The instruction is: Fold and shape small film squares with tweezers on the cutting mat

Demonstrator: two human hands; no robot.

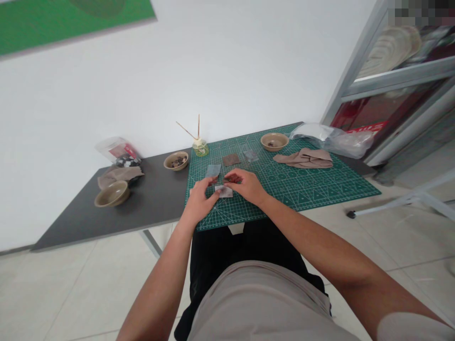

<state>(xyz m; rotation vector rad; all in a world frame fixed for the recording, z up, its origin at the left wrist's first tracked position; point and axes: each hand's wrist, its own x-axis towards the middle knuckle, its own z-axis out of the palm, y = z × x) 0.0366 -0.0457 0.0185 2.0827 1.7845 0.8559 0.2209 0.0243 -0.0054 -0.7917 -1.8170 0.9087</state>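
Observation:
A small whitish square piece [223,192] lies on the green cutting mat between my hands. My left hand [202,200] rests at its left, thumb at the square's edge and fingers apart from the thumb. Above that square, my right hand [249,187] has thumb and fingertips pinched together; whatever is in the pinch is too small to make out. Just beyond my hands are a light blue square [213,170], a brown square [231,159] and a greyish see-through square [250,155].
The green cutting mat [302,187] covers the right of the dark table [152,203]. Around stand a bowl of dark pieces [177,161], another bowl [274,141], a tilted bowl [113,194], a reed diffuser [200,148], a brown cloth [304,158] and plastic bags [334,138].

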